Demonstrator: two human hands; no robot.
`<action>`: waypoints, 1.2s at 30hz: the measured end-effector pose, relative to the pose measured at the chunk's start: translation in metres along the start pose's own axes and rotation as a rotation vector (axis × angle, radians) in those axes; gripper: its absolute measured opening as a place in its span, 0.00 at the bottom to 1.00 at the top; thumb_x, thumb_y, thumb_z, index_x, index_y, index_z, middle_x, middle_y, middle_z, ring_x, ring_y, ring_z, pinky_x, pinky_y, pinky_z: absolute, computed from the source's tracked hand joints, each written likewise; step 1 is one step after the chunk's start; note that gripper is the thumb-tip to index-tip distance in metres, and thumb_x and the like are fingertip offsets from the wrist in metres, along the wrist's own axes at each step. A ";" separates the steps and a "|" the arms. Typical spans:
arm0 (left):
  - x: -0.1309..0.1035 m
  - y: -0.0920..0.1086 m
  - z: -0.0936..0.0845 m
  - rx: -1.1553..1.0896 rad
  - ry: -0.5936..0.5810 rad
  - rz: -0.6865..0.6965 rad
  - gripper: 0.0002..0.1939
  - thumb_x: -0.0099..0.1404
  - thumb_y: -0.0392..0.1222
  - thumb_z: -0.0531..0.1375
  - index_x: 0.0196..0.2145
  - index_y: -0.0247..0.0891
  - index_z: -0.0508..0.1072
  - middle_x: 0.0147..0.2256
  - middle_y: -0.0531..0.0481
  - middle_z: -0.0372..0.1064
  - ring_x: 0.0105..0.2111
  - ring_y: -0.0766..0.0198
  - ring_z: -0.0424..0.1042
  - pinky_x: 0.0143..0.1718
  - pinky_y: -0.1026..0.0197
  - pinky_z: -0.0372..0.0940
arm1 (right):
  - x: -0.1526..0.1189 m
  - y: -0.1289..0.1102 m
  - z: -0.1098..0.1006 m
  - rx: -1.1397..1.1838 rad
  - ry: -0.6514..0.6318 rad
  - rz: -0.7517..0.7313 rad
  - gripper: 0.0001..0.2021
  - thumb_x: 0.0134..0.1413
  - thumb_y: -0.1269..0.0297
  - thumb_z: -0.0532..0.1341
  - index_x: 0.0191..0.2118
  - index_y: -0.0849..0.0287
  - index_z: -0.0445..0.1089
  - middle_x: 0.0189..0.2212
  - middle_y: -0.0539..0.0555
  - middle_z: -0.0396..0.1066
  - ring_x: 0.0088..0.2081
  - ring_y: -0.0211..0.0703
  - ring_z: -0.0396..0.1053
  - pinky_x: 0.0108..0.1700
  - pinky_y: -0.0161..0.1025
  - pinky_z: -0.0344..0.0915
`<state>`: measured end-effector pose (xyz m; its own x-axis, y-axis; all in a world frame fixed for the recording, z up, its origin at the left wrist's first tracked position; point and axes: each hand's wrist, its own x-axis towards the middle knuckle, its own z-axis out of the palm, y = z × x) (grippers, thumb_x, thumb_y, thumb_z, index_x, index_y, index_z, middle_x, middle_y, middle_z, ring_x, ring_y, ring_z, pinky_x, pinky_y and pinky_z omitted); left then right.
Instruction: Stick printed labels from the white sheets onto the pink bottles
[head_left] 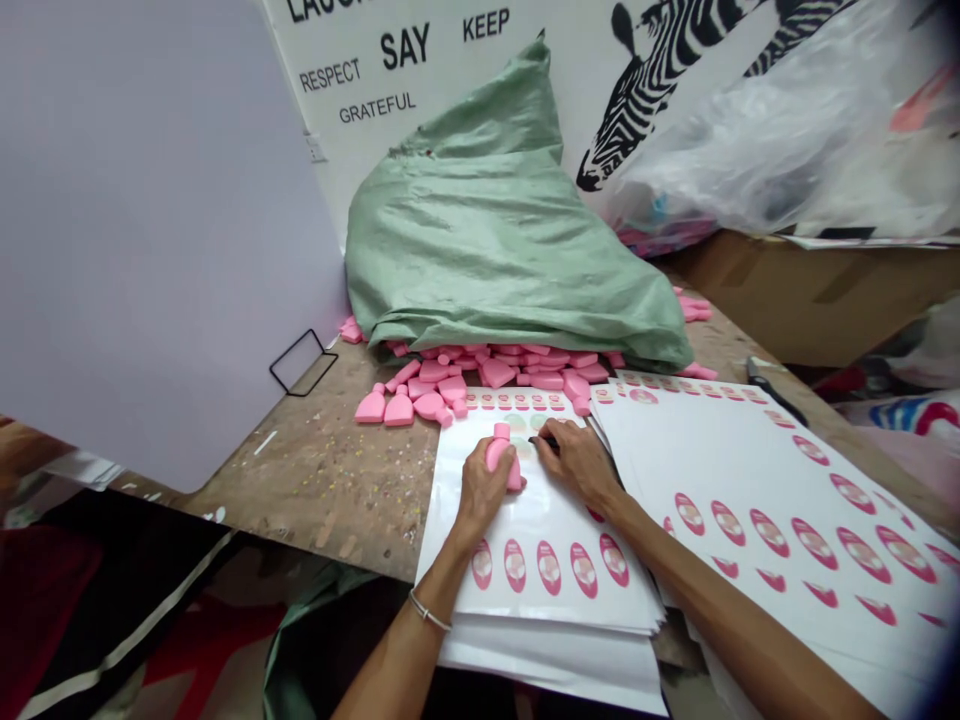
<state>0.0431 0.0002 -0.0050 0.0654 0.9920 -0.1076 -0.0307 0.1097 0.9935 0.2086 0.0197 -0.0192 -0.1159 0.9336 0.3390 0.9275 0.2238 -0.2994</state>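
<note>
Loose pink bottles (435, 385) spill from under the green sack (487, 240) above centre; if you nudge the sack, some could slide onto your label sheet (532, 515). At frame centre, your left hand (478, 490) grips one pink bottle (499, 452) over that sheet; a slack hold might let it turn, setting a label crooked. Your right hand (581, 460), just beside it, has bent fingers near a dark sliver; whether they grip it, you can't tell from here. A hasty pull there could crease a label.

For room, the white panel (165, 220) bounds the left, with open tabletop (330, 480) at centre left. The papers seem to overhang the table's front edge at lower centre; more sheets (720, 430) crowd your right arm.
</note>
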 end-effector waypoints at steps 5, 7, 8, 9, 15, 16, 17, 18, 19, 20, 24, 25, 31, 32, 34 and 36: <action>-0.002 0.001 -0.001 0.011 0.001 0.013 0.19 0.56 0.54 0.61 0.37 0.36 0.69 0.25 0.54 0.66 0.19 0.67 0.70 0.21 0.67 0.64 | 0.005 -0.003 -0.001 0.013 -0.001 0.048 0.07 0.54 0.60 0.55 0.31 0.57 0.65 0.28 0.53 0.71 0.32 0.44 0.67 0.38 0.38 0.56; -0.002 0.001 -0.001 0.008 0.003 0.015 0.19 0.56 0.54 0.61 0.37 0.36 0.69 0.25 0.53 0.66 0.19 0.67 0.70 0.21 0.67 0.64 | 0.006 -0.006 -0.001 0.006 0.009 0.060 0.08 0.53 0.58 0.57 0.31 0.57 0.65 0.27 0.53 0.71 0.32 0.45 0.66 0.37 0.39 0.56; -0.002 0.001 -0.001 0.005 0.004 0.015 0.19 0.56 0.54 0.61 0.37 0.36 0.69 0.25 0.53 0.66 0.19 0.67 0.70 0.21 0.67 0.64 | 0.006 -0.007 -0.001 0.003 0.016 0.061 0.08 0.53 0.58 0.57 0.32 0.57 0.65 0.27 0.54 0.71 0.31 0.45 0.66 0.37 0.39 0.56; -0.002 0.000 -0.001 0.001 0.005 0.013 0.19 0.56 0.54 0.61 0.37 0.36 0.69 0.25 0.53 0.66 0.19 0.67 0.70 0.22 0.67 0.64 | 0.006 -0.008 0.000 -0.001 0.024 0.060 0.09 0.53 0.57 0.57 0.32 0.58 0.66 0.27 0.54 0.71 0.31 0.45 0.66 0.38 0.39 0.56; 0.002 -0.006 0.001 -0.061 0.039 -0.013 0.23 0.56 0.59 0.60 0.38 0.36 0.68 0.27 0.52 0.66 0.20 0.66 0.70 0.21 0.64 0.66 | 0.000 -0.010 -0.008 0.220 0.140 0.050 0.12 0.50 0.53 0.60 0.29 0.57 0.64 0.27 0.53 0.70 0.29 0.42 0.65 0.38 0.39 0.58; 0.003 -0.007 0.000 -0.073 0.049 -0.021 0.24 0.56 0.60 0.59 0.38 0.35 0.68 0.27 0.52 0.66 0.20 0.65 0.70 0.21 0.63 0.66 | -0.001 -0.010 -0.012 0.328 0.161 0.097 0.13 0.50 0.52 0.60 0.28 0.57 0.63 0.26 0.52 0.69 0.28 0.41 0.65 0.36 0.38 0.59; 0.003 -0.007 0.000 -0.092 0.057 -0.033 0.26 0.57 0.62 0.57 0.39 0.35 0.67 0.26 0.52 0.66 0.20 0.64 0.71 0.22 0.62 0.67 | -0.002 -0.010 -0.016 0.442 0.173 0.158 0.14 0.50 0.51 0.60 0.27 0.57 0.63 0.25 0.51 0.68 0.27 0.40 0.64 0.34 0.37 0.59; 0.002 -0.008 -0.001 -0.125 0.062 -0.048 0.28 0.57 0.64 0.55 0.39 0.34 0.67 0.25 0.51 0.66 0.21 0.63 0.71 0.23 0.61 0.68 | -0.003 -0.011 -0.021 0.553 0.173 0.217 0.16 0.50 0.49 0.60 0.27 0.57 0.63 0.24 0.51 0.67 0.27 0.39 0.63 0.32 0.36 0.59; 0.001 -0.008 -0.002 -0.174 0.063 -0.065 0.30 0.58 0.65 0.54 0.39 0.33 0.68 0.25 0.49 0.67 0.22 0.61 0.72 0.24 0.60 0.69 | -0.005 -0.012 -0.026 0.651 0.159 0.265 0.17 0.49 0.48 0.60 0.26 0.58 0.62 0.23 0.50 0.66 0.26 0.38 0.62 0.30 0.36 0.58; -0.002 -0.009 -0.002 -0.235 0.060 -0.083 0.31 0.57 0.66 0.53 0.40 0.32 0.68 0.26 0.47 0.68 0.24 0.60 0.73 0.27 0.59 0.69 | -0.006 -0.015 -0.030 0.726 0.128 0.296 0.18 0.49 0.47 0.60 0.26 0.58 0.63 0.22 0.50 0.64 0.25 0.37 0.61 0.28 0.35 0.57; -0.016 -0.006 -0.003 -0.445 0.030 -0.121 0.33 0.57 0.66 0.54 0.40 0.29 0.71 0.31 0.41 0.73 0.30 0.57 0.75 0.33 0.57 0.70 | -0.016 -0.030 -0.039 0.818 -0.071 0.289 0.20 0.49 0.47 0.61 0.40 0.58 0.70 0.16 0.44 0.57 0.20 0.34 0.54 0.24 0.34 0.51; -0.019 -0.004 -0.003 -0.459 0.022 -0.121 0.33 0.58 0.66 0.54 0.39 0.29 0.72 0.32 0.41 0.73 0.31 0.57 0.75 0.34 0.57 0.70 | -0.018 -0.034 -0.040 0.816 -0.097 0.277 0.21 0.49 0.47 0.61 0.43 0.58 0.70 0.16 0.43 0.56 0.20 0.34 0.53 0.23 0.34 0.51; -0.028 0.007 -0.003 -0.470 -0.008 -0.119 0.33 0.60 0.66 0.51 0.35 0.28 0.74 0.31 0.40 0.74 0.32 0.56 0.75 0.35 0.57 0.71 | -0.021 -0.049 -0.047 0.839 -0.151 0.202 0.16 0.51 0.50 0.60 0.32 0.58 0.75 0.27 0.50 0.72 0.29 0.39 0.66 0.32 0.35 0.60; -0.028 0.009 -0.004 -0.472 -0.008 -0.128 0.33 0.60 0.65 0.52 0.36 0.27 0.74 0.31 0.41 0.74 0.32 0.56 0.76 0.35 0.57 0.71 | -0.021 -0.049 -0.048 0.836 -0.153 0.198 0.16 0.51 0.50 0.60 0.31 0.58 0.75 0.27 0.50 0.73 0.29 0.39 0.66 0.32 0.35 0.61; -0.028 0.010 -0.004 -0.479 -0.011 -0.152 0.32 0.61 0.64 0.51 0.37 0.27 0.74 0.31 0.41 0.74 0.31 0.56 0.76 0.35 0.57 0.71 | -0.021 -0.050 -0.050 0.827 -0.151 0.190 0.15 0.51 0.51 0.60 0.32 0.58 0.75 0.27 0.50 0.73 0.30 0.39 0.67 0.33 0.35 0.62; -0.028 0.012 -0.004 -0.487 -0.015 -0.172 0.32 0.61 0.64 0.51 0.38 0.28 0.73 0.31 0.42 0.75 0.31 0.57 0.76 0.34 0.57 0.71 | -0.021 -0.050 -0.051 0.817 -0.143 0.183 0.15 0.51 0.52 0.60 0.31 0.58 0.75 0.27 0.50 0.73 0.30 0.40 0.68 0.34 0.35 0.62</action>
<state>0.0367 -0.0264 0.0093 0.1245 0.9566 -0.2635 -0.4789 0.2906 0.8284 0.1829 -0.0252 0.0347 -0.0838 0.9888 0.1234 0.3939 0.1466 -0.9074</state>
